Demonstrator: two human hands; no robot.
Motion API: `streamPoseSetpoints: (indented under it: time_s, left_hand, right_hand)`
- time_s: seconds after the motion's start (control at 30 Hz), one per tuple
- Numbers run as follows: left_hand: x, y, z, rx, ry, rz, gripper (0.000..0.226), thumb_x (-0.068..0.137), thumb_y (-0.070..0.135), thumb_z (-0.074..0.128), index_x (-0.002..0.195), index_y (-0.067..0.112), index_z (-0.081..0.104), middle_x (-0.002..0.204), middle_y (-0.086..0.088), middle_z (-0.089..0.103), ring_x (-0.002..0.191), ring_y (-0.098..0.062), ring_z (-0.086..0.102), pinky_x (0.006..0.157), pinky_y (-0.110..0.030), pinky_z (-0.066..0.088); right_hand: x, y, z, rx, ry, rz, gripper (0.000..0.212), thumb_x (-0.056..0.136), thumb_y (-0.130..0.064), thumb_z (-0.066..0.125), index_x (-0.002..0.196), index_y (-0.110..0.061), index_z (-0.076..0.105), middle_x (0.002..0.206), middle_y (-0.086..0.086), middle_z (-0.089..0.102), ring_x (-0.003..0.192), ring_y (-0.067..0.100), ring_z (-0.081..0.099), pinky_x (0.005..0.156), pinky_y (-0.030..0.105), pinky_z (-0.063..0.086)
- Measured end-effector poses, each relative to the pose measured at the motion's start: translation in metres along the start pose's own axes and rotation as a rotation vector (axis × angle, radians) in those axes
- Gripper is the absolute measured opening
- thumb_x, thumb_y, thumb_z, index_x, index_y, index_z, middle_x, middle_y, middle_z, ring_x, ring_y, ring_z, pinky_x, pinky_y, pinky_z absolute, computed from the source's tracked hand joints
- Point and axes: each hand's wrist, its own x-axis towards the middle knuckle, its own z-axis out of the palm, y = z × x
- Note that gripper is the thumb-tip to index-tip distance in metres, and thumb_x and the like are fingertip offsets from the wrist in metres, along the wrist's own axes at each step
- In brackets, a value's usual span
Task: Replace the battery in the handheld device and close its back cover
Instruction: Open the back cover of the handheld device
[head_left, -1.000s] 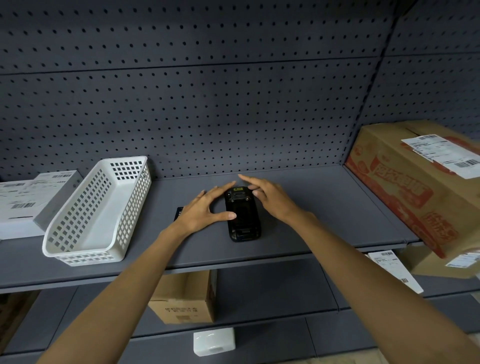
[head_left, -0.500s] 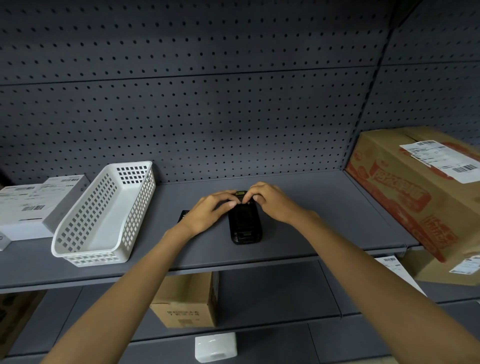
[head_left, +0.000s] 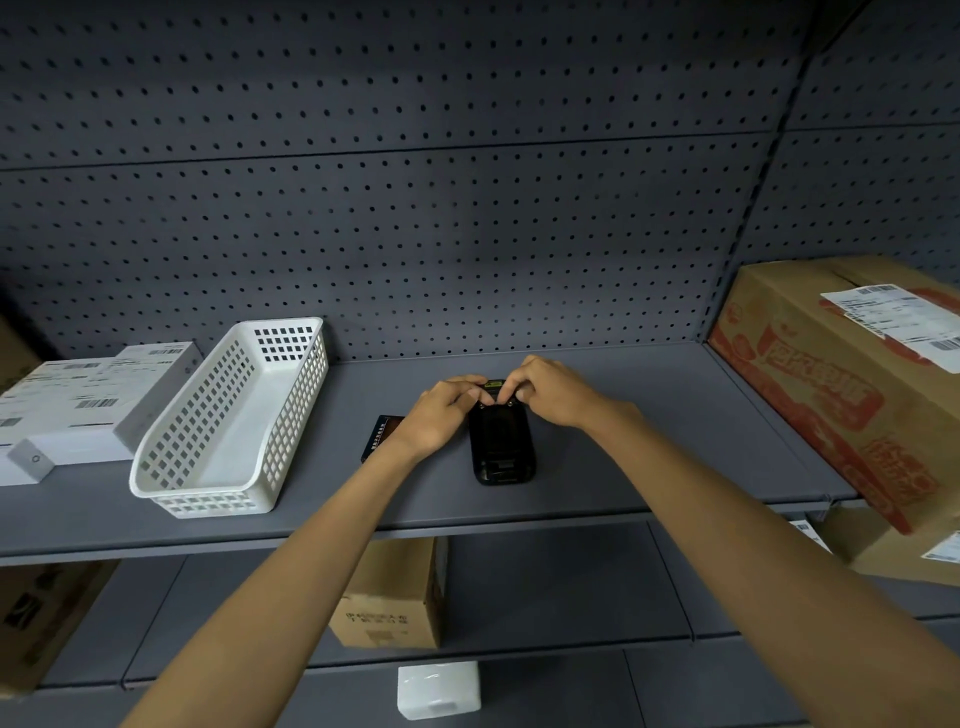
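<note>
Left hand: fingers curled, tips pressed on the far end of the handheld device from its left side; whether it pinches anything there cannot be told.
Right hand: fingers bent down onto the same far end from the right, fingertips nearly meeting those of the left hand; its grip is likewise unclear.
Handheld device: black, lying flat on the grey shelf, long axis pointing away from the person, near end free of both hands.
Battery: a flat dark slab on the shelf just left of the device, partly hidden behind the left wrist.
White basket: perforated plastic, on the shelf well to the left of the device.
White boxes: stacked at the far left, beside the basket.
Cardboard box: large, red print, paper label on top, at the right end of the shelf.
Lower shelves: a small brown carton and a white block below.
</note>
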Motion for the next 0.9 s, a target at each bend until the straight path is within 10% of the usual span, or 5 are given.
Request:
streamPoseSetpoints:
  time_s: [0.67, 0.9]
  left_hand:
    - [-0.001, 0.004, -0.001, -0.131, 0.059, -0.042, 0.02, 0.098, 0.019, 0.056, 0.108, 0.01, 0.071, 0.141, -0.003, 0.056, 0.132, -0.017, 0.05, 0.118, -0.036, 0.032]
    - [-0.01, 0.018, -0.005, -0.193, 0.19, -0.026, 0.016, 0.087, 0.016, 0.072, 0.102, 0.01, 0.074, 0.106, -0.006, 0.075, 0.095, -0.013, 0.07, 0.097, -0.026, 0.05]
  right_hand:
    - [-0.009, -0.005, 0.005, 0.147, 0.082, 0.01, 0.015, 0.091, -0.009, 0.062, 0.104, -0.012, 0.069, 0.11, 0.008, 0.068, 0.095, 0.018, 0.062, 0.09, 0.032, 0.049]
    - [-0.013, -0.005, -0.004, 0.305, 0.113, -0.024, 0.011, 0.087, -0.01, 0.068, 0.097, -0.013, 0.066, 0.095, 0.002, 0.066, 0.082, 0.013, 0.062, 0.086, 0.033, 0.05]
